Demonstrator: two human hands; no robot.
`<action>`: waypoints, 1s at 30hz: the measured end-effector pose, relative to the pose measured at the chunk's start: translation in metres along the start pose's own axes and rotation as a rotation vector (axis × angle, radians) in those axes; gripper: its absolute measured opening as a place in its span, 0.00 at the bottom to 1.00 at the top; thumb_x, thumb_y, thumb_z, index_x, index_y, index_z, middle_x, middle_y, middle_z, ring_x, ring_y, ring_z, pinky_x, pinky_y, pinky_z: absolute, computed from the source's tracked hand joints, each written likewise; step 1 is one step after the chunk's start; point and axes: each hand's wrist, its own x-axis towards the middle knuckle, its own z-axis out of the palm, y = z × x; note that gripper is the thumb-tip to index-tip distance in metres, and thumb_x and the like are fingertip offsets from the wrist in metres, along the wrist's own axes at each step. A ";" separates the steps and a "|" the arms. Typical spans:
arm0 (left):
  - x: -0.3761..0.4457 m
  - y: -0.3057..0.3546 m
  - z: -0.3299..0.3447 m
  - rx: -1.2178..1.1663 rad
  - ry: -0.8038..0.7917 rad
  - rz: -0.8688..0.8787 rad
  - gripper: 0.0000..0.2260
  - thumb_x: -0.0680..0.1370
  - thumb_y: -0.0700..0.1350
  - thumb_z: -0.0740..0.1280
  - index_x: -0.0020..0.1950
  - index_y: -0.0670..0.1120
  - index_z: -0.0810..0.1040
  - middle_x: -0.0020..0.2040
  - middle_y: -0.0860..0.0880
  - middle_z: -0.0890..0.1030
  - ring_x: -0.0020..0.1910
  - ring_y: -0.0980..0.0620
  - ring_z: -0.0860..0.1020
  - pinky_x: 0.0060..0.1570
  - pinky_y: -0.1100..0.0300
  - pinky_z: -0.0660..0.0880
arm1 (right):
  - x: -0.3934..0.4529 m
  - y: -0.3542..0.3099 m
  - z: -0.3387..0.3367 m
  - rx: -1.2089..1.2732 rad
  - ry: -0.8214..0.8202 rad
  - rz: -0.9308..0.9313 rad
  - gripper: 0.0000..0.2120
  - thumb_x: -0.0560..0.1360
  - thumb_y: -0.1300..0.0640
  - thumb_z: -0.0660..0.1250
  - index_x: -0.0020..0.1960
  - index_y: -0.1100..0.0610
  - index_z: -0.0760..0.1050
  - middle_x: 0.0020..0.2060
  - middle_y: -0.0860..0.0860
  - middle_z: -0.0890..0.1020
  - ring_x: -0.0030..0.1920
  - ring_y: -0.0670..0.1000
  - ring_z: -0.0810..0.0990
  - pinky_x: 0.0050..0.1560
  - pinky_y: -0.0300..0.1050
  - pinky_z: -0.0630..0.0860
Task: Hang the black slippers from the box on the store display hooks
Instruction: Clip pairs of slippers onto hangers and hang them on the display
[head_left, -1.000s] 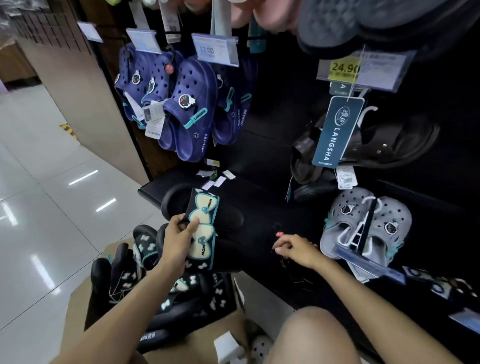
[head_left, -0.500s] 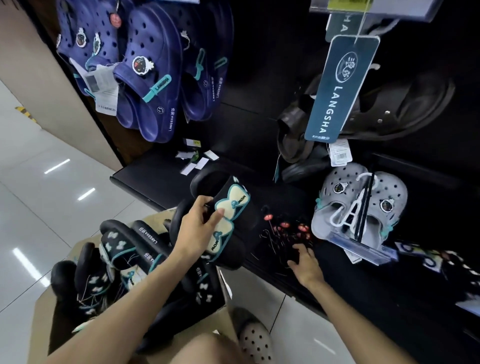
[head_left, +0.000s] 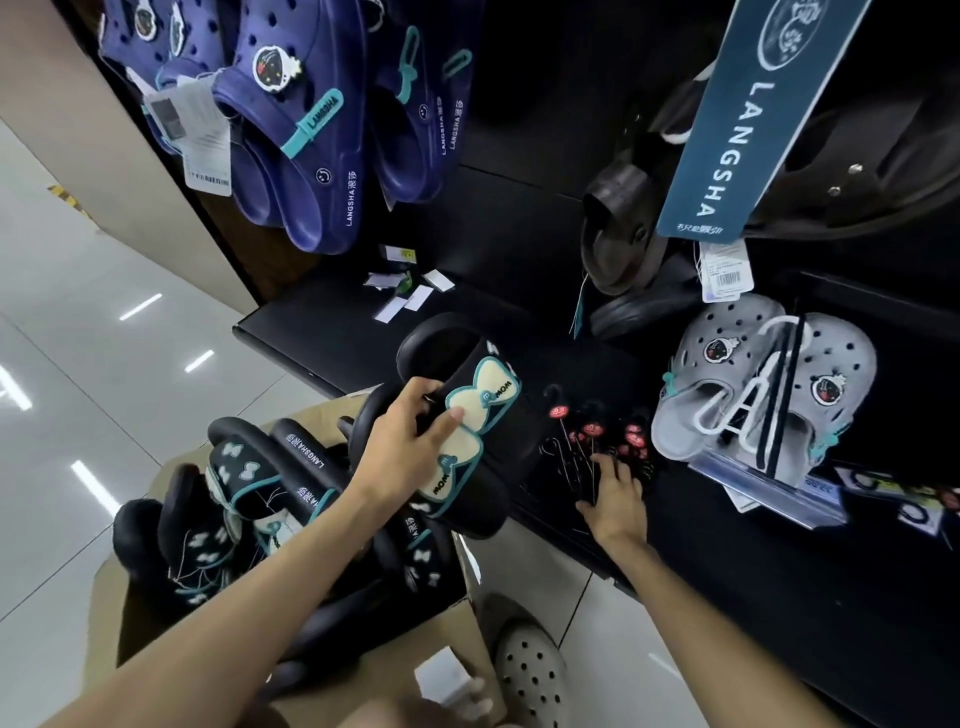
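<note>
My left hand grips a pair of black slippers with cream bows edged in teal, held above the cardboard box. Several more black slippers lie packed in that box at the lower left. My right hand rests, fingers spread, on a pile of black wire hangers with red tags lying on the black base shelf. Whether its fingers have hold of a hanger is hidden.
Navy clogs hang at the upper left. Grey clogs hang on a hook at the right, above a price strip. Dark sandals and a teal LANGSHA sign hang at the upper right. White tiled floor lies at the left.
The view has tilted down and closer. My left hand lifted the slipper pair slightly to the right. My right hand dropped from mid-air onto the hanger pile on the shelf.
</note>
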 end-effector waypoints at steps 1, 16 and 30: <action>0.000 0.000 0.000 0.002 -0.001 -0.007 0.16 0.80 0.52 0.66 0.66 0.52 0.71 0.49 0.57 0.72 0.47 0.61 0.74 0.43 0.69 0.71 | 0.000 -0.001 0.000 -0.036 0.009 0.000 0.35 0.71 0.56 0.76 0.74 0.50 0.63 0.67 0.51 0.72 0.65 0.55 0.72 0.60 0.52 0.75; -0.006 0.013 0.000 -0.047 -0.033 0.003 0.16 0.80 0.50 0.66 0.66 0.49 0.71 0.44 0.56 0.72 0.40 0.53 0.75 0.40 0.56 0.77 | -0.002 0.013 -0.022 0.082 0.028 0.017 0.14 0.77 0.60 0.70 0.60 0.54 0.73 0.44 0.48 0.80 0.48 0.55 0.82 0.45 0.47 0.75; -0.001 0.004 -0.009 -0.017 0.031 0.020 0.16 0.80 0.50 0.67 0.66 0.48 0.72 0.45 0.57 0.72 0.43 0.59 0.74 0.43 0.68 0.72 | -0.026 0.003 -0.047 0.228 0.225 -0.150 0.16 0.72 0.64 0.75 0.56 0.51 0.79 0.37 0.43 0.75 0.40 0.47 0.77 0.41 0.44 0.73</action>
